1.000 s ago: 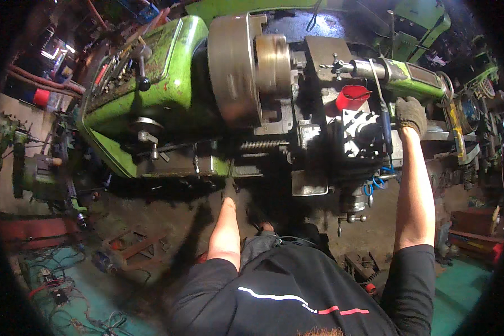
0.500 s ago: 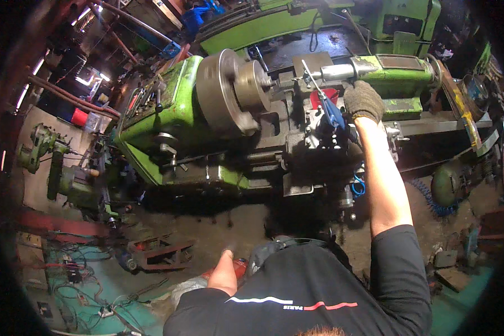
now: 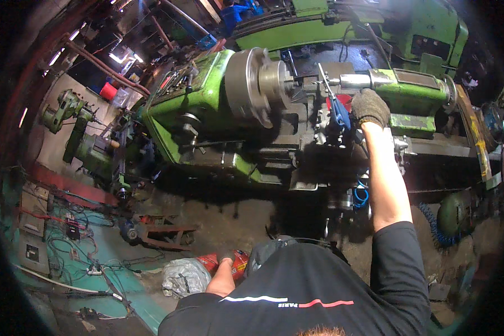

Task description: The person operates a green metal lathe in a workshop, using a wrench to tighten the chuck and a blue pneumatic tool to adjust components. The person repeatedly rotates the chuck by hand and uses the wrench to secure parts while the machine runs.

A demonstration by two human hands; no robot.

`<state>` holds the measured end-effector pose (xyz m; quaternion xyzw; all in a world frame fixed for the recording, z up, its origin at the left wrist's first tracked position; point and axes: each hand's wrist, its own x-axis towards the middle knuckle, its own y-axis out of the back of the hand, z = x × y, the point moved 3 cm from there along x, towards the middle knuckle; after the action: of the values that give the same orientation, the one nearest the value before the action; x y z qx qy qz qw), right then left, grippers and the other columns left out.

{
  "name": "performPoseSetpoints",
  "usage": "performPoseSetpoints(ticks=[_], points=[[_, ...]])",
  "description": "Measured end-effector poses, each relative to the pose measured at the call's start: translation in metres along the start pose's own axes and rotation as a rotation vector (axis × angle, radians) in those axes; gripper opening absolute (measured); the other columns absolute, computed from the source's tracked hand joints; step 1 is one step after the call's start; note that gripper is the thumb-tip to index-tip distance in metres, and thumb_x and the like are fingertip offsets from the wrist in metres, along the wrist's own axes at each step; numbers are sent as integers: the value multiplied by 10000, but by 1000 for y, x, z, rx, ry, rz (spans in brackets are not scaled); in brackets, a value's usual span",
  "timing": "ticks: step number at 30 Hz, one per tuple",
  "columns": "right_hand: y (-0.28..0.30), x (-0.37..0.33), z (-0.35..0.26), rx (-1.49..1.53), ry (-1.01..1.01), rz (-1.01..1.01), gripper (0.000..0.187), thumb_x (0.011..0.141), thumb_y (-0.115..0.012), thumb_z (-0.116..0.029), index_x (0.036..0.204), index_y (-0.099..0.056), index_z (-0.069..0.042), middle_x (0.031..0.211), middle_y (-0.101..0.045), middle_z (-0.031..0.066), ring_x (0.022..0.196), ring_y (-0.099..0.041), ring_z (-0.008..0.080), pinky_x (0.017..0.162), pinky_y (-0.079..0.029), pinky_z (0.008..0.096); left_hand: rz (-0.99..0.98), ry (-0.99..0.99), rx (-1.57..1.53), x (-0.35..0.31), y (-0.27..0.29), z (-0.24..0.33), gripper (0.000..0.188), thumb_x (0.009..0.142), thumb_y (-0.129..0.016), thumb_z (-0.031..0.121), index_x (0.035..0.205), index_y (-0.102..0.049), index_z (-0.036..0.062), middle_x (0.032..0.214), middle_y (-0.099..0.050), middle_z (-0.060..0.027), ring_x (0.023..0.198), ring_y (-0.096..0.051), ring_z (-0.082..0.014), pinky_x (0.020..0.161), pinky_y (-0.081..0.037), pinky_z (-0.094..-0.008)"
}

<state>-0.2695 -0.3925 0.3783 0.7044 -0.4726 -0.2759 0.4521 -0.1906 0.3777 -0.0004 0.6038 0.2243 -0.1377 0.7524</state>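
The right hand [image 3: 371,107], in a knit glove [image 3: 371,114], is curled with fingertips hidden; I cannot tell how far it closes, or whether it has hold of the blue air blow gun [image 3: 340,116] at its 8 o'clock. A red container [image 3: 346,100] sits at 9, the lathe's tailstock [image 3: 414,79] at 2. Farther toward 9, the chuck [image 3: 243,84] is blurred (probably spinning), so good practice is likely approaching from the tailstock side, glove well clear. Toward 7:30, the left hand [image 3: 225,255] overlaps a red bag [image 3: 241,264], its grip unreadable.
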Motion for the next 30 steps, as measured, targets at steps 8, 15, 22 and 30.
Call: performPoseSetpoints(ticks=[8, 15, 22, 30], points=[[-4, 4, 3, -8, 1, -34, 440, 994, -556, -409, 1205, -786, -98, 1306, -726, 220, 1220, -694, 444, 1045, -550, 536, -15, -19, 4, 0, 2, 4, 570, 1036, -526, 516, 1304, -718, 51, 1359, -695, -195, 1188, -681, -353, 996, -530, -493], [3, 1, -2, -59, -24, -57, 468, 1007, -537, -440, 1239, -770, -107, 1346, -711, 209, 1243, -678, 445, 1053, -540, 549, -62, -64, 14, 8, -2, 16, 560, 1042, -522, 495, 1318, -716, 47, 1379, -692, -197, 1203, -677, -351, 1009, -525, -488], [5, -4, -6, -70, 3, -56, 491, 1017, -534, -474, 1236, -771, -104, 1344, -712, 211, 1259, -678, 423, 1057, -538, 546, -108, -107, 34, 12, -7, 22, 551, 1049, -518, 474, 1332, -713, 43, 1398, -688, -200, 1219, -674, -349, 1023, -520, -483], [8, -7, -8, -33, 0, 67, 346, 982, -598, -308, 1124, -837, -102, 1232, -754, 219, 1146, -741, 438, 988, -592, 550, -124, -131, 57, 14, -4, 22, 542, 1056, -514, 450, 1349, -710, 38, 1420, -684, -203, 1236, -670, -347, 1039, -515, -477]])
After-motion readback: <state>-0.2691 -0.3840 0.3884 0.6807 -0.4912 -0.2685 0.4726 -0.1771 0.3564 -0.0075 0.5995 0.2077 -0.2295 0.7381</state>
